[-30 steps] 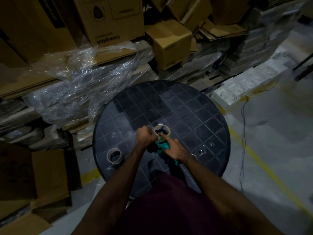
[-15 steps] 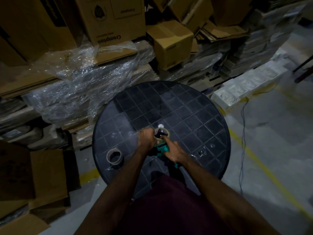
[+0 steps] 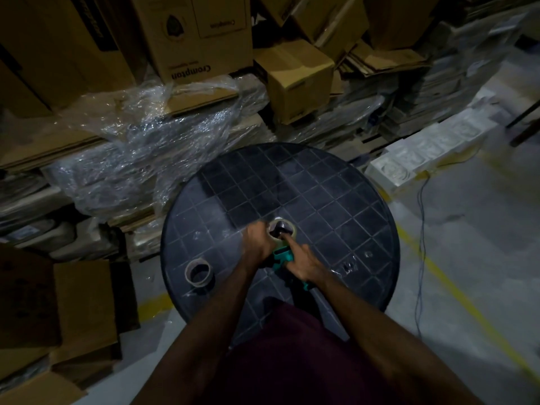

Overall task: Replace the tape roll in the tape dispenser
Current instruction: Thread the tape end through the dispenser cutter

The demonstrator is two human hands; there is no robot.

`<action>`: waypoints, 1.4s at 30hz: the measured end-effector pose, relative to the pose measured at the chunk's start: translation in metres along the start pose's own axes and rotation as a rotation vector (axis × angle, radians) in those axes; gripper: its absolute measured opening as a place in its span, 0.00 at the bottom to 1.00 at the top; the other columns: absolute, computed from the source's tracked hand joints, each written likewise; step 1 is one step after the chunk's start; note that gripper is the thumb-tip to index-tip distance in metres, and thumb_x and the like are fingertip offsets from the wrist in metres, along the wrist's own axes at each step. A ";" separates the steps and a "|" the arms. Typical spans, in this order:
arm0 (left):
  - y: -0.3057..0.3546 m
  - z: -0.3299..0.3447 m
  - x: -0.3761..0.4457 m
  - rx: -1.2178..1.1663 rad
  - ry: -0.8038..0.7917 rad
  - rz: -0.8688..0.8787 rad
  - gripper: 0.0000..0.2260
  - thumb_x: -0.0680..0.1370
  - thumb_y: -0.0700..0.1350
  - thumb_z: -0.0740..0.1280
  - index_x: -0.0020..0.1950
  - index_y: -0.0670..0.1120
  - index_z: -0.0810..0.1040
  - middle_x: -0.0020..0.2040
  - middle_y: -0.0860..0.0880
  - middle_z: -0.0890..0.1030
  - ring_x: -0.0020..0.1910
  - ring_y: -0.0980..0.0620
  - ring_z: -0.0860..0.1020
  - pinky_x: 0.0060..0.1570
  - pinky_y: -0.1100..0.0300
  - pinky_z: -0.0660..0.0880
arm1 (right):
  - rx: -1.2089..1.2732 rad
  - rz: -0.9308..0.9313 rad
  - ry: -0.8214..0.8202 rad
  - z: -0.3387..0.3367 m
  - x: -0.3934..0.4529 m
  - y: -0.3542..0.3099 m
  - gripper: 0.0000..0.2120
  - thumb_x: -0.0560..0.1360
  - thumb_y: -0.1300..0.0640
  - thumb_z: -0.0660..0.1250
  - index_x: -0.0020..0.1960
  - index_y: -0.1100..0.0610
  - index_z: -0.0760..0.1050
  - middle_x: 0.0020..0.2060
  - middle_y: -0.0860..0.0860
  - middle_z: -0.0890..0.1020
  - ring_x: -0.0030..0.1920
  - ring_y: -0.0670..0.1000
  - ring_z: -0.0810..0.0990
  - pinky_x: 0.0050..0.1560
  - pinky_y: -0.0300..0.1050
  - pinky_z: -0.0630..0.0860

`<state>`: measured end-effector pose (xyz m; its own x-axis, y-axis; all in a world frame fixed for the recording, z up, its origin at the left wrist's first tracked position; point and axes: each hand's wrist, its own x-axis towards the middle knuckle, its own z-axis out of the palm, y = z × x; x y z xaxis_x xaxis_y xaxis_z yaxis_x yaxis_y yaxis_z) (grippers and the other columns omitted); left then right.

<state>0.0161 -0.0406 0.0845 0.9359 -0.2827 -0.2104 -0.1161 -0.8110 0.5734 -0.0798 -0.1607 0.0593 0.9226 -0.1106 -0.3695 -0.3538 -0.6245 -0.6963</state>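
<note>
A teal tape dispenser [image 3: 282,255] lies on the round black table [image 3: 336,206], near its front. A clear tape roll [image 3: 281,228] sits over the dispenser's dark hub. My left hand [image 3: 258,244] grips the roll's left side. My right hand [image 3: 304,263] holds the dispenser's handle, its forefinger stretched out onto the hub. An empty cardboard tape core [image 3: 198,272] stands on the table to the left, apart from both hands.
Stacked cardboard boxes [image 3: 190,39] and crumpled plastic wrap [image 3: 140,147] crowd the far and left sides of the table. White foam blocks [image 3: 420,153] lie on the floor at right, beside a thin cable [image 3: 420,229] and a yellow floor line [image 3: 455,290].
The roll has settled lower over the hub, with both hands staying on roll and dispenser. The view shifted slightly.
</note>
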 end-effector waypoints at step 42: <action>-0.043 0.028 -0.015 0.335 0.015 0.087 0.20 0.66 0.52 0.59 0.46 0.40 0.80 0.56 0.41 0.75 0.58 0.39 0.68 0.56 0.46 0.69 | -0.359 0.247 -0.016 0.025 -0.006 -0.010 0.37 0.76 0.50 0.62 0.76 0.56 0.46 0.60 0.59 0.80 0.57 0.62 0.80 0.57 0.57 0.75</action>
<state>-0.0023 -0.0159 0.0405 0.9222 -0.3524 -0.1592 -0.2959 -0.9081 0.2963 -0.0861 -0.1346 0.0528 0.8137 -0.2804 -0.5092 -0.4850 -0.8103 -0.3288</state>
